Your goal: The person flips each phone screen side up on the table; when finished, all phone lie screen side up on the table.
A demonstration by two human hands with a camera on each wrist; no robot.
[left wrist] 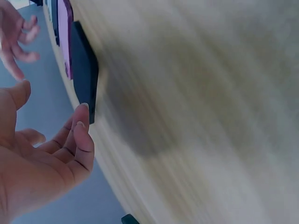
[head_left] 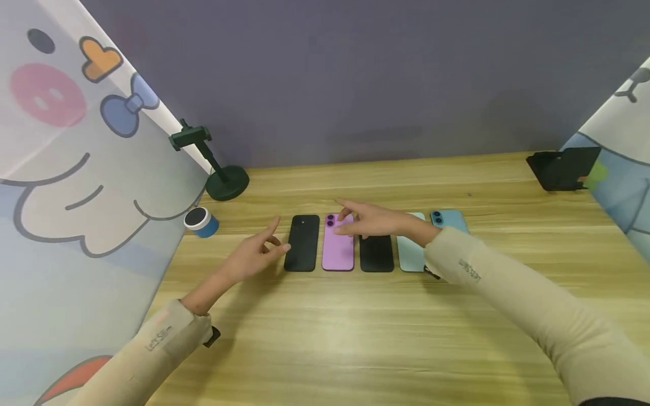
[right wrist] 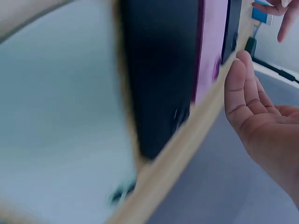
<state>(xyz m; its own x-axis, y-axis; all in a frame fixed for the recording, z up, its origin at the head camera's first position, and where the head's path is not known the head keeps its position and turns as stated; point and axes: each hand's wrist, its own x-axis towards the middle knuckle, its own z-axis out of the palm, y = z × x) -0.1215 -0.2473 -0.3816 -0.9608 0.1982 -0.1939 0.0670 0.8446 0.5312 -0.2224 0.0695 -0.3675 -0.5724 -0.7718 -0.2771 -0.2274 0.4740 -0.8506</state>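
Several smartphones lie face down in a row on the wooden table. My left hand (head_left: 254, 256) is beside the leftmost black phone (head_left: 302, 243), holding nothing; its thumb tip overlaps that phone's edge in the head view. My right hand (head_left: 373, 219) is over the purple phone (head_left: 338, 251) and the second black phone (head_left: 377, 254), fingers loosely extended and holding nothing. Its forearm partly hides the pale mint phone (head_left: 410, 256) and the blue phone (head_left: 452, 219) on the right. In the right wrist view, the mint phone (right wrist: 65, 107) fills the near left, blurred.
A dark green stand (head_left: 227, 181) with a round base is at the back left, and a blue and white jar (head_left: 205, 225) sits in front of it. A black folding holder (head_left: 563, 169) stands at the back right. Cartoon-printed panels flank the table (head_left: 315, 338); a grey wall closes the back.
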